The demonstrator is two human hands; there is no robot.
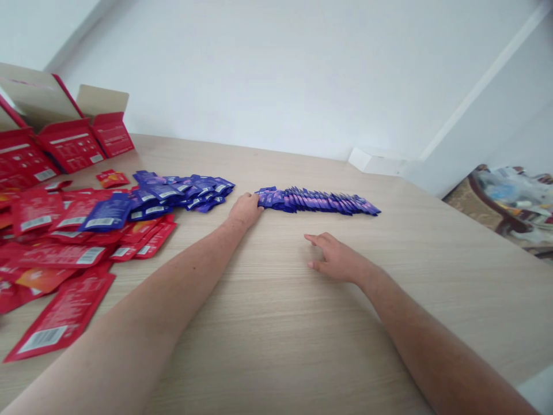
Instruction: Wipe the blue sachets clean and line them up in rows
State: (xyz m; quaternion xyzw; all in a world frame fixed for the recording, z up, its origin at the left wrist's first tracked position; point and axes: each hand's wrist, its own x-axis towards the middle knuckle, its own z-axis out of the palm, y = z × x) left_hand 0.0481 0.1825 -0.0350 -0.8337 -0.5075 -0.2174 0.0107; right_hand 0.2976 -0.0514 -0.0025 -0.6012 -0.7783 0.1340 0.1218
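A long row of overlapping purple sachets [322,200] lies across the table. At the row's left end, my left hand [246,210] is closed with its fingertips on the end sachet, and part of those fingers is hidden. My right hand [334,256] hovers in front of the row, apart from it, with the index finger stretched out and the thumb spread, holding nothing. Left of my left hand is a loose heap of purple sachets [184,193]. A single purple sachet [108,213] rests on the pile of larger red pouches [73,305] at the left.
Open red cartons [71,144] stand at the back left by the wall. A small white box [375,161] sits against the wall at the back right. Beyond the table's right edge, plastic bags [514,187] and other clutter lie on a brown patterned surface.
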